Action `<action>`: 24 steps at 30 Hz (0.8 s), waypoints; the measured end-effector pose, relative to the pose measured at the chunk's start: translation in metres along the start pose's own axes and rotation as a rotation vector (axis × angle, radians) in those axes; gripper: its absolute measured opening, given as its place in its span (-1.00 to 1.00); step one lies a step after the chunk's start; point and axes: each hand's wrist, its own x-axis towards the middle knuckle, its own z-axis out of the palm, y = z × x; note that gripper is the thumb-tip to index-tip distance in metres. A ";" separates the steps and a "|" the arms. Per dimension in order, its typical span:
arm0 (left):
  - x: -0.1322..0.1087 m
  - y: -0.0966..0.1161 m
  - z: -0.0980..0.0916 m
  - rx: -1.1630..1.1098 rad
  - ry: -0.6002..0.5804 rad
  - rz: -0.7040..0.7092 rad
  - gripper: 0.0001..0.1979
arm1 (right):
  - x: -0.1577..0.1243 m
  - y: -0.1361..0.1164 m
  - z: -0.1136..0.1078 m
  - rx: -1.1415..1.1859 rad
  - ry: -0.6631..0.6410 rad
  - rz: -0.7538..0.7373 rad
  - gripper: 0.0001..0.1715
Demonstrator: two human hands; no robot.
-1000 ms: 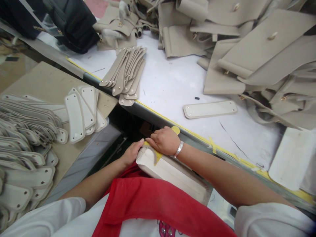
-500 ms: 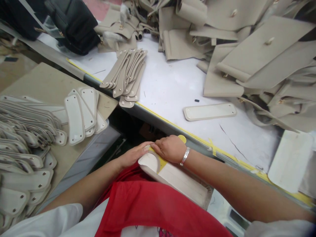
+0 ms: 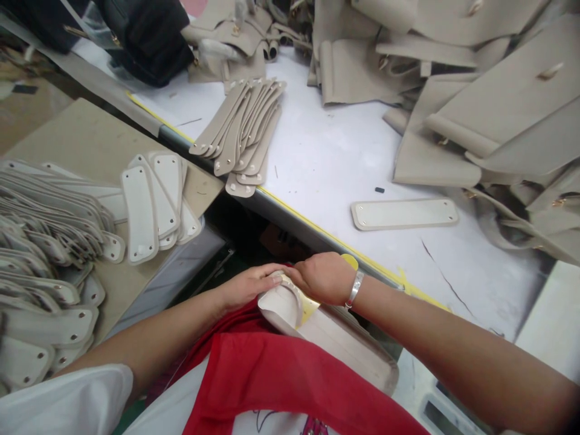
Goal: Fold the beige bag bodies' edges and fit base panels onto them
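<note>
On my lap, against the red apron [image 3: 290,368], lies a long beige leather-like bag piece [image 3: 344,344] with a curved end. My left hand [image 3: 249,287] is closed on its far rim, thumb over the edge. Right beside it my right hand [image 3: 324,278] is in a fist, knuckles up, close to the same rim. A rounded yellow end [image 3: 349,261] sticks out behind the fist, and a flat yellow part [image 3: 309,311] shows below it on the beige piece. The fist hides whether the two are one thing.
White-lined straps [image 3: 140,214] with metal eyelets are heaped on the left board. Beige straps [image 3: 244,130] lie at the white table's [image 3: 317,163] edge. One strap [image 3: 405,214] lies alone there. Beige bag parts [image 3: 439,133] pile up behind, with a black bag [image 3: 145,42] at far left.
The view has shifted slightly, so the table things sit differently in frame. My right fist has turned a little over the rim. Both hands stay at the beige piece.
</note>
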 end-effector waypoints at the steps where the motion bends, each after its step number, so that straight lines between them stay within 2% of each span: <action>1: 0.001 0.001 0.001 -0.003 0.009 -0.009 -0.53 | -0.001 0.000 0.000 0.002 0.007 0.010 -0.16; 12: 0.005 0.004 0.010 0.100 0.118 -0.040 -0.51 | -0.019 -0.001 0.010 -0.040 0.143 0.091 -0.34; 18: 0.008 0.005 0.014 0.053 0.125 -0.037 -0.60 | -0.025 -0.002 0.012 -0.043 0.100 0.160 -0.36; 24: 0.010 0.010 0.019 0.030 0.158 -0.095 -0.58 | -0.028 -0.002 0.012 -0.041 0.066 0.201 -0.34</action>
